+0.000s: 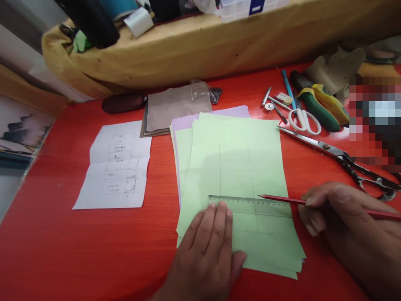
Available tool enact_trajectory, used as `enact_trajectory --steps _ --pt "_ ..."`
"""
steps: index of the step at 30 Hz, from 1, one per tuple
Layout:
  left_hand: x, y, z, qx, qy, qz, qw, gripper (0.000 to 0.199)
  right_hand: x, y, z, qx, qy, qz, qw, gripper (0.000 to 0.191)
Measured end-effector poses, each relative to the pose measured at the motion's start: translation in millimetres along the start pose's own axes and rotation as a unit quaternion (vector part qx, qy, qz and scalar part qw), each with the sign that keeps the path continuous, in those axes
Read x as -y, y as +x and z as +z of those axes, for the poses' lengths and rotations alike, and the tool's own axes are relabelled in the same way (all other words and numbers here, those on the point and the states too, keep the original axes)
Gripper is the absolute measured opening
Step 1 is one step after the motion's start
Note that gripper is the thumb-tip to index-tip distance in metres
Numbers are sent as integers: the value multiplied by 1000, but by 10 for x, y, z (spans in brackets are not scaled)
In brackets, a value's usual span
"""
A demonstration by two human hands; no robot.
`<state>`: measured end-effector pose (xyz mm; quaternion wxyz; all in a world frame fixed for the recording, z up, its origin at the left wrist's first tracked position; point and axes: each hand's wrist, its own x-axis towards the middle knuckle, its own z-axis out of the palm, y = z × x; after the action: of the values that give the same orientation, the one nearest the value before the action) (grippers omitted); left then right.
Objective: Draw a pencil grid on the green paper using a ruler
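Observation:
A clear ruler lies across a light green sheet of paper that carries thin pencil lines forming a tall rectangle. My left hand is flat, its fingertips pressing on the ruler's left part and its thumb resting on the paper. A red pencil is gripped in my right hand, the tip just above the ruler's upper edge; whether it touches the paper I cannot tell. More green and purple sheets are stacked underneath. To the left lies a creased white paper with a hand-drawn pattern sketch.
Large scissors lie right of the paper, near white-handled scissors and green-yellow pliers. Behind the stack are grey-brown sheets and a dark red case. A cloth-covered ledge runs along the red table's back.

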<state>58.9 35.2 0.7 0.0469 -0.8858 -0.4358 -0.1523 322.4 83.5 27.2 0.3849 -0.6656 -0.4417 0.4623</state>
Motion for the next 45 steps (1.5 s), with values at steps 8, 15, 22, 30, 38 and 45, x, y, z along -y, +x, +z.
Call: enact_trajectory --steps 8,15,22,30,38,45 --pt "-2 -13 19 -6 -4 0 1000 49 -25 -32 3 -17 -2 -3 1000 41" --pt "7 -14 -2 5 5 4 1000 49 -44 -10 0 -5 7 -2 1000 37" --pt "14 -10 -9 6 2 4 1000 49 -30 -32 50 -24 38 14 999 38" --pt "11 -11 -15 6 -3 3 1000 50 -19 -14 37 -23 13 -1 1000 36" --pt "15 0 -10 6 -5 5 1000 50 -47 -48 50 -35 37 -23 998 39" --pt "3 -13 -16 6 -7 4 1000 50 -32 -47 69 -36 36 -23 998 37"
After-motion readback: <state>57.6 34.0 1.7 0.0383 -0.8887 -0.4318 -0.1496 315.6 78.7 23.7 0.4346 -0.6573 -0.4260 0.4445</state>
